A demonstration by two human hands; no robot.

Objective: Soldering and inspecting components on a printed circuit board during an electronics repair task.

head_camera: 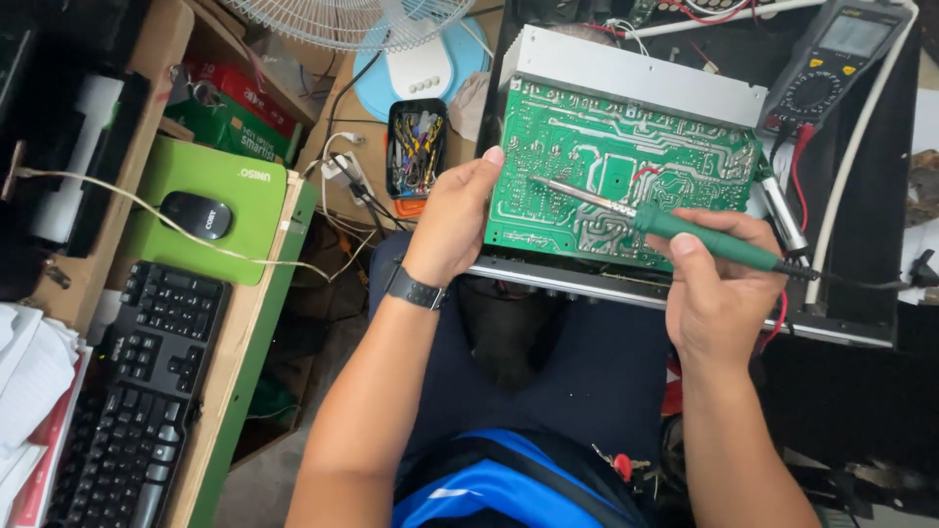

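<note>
Left hand [452, 220] clamps green circuit board [618, 176] edge; right hand [719, 284] closed around soldering iron [685, 230]; judgement: keep board steady, tip on one joint only.

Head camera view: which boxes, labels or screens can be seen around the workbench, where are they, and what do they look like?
Multimeter: top right, dark body, grey rectangular screen.
Cardboard boxes: upper-left shelf, one red, one green.
Mouse pad: left desk, green, white logo at its corner.
Computer mouse: on the pad, black, small white label.

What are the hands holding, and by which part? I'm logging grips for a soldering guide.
The right hand holds a green soldering iron by its handle. The left hand grips the green circuit board by its left edge.
</note>
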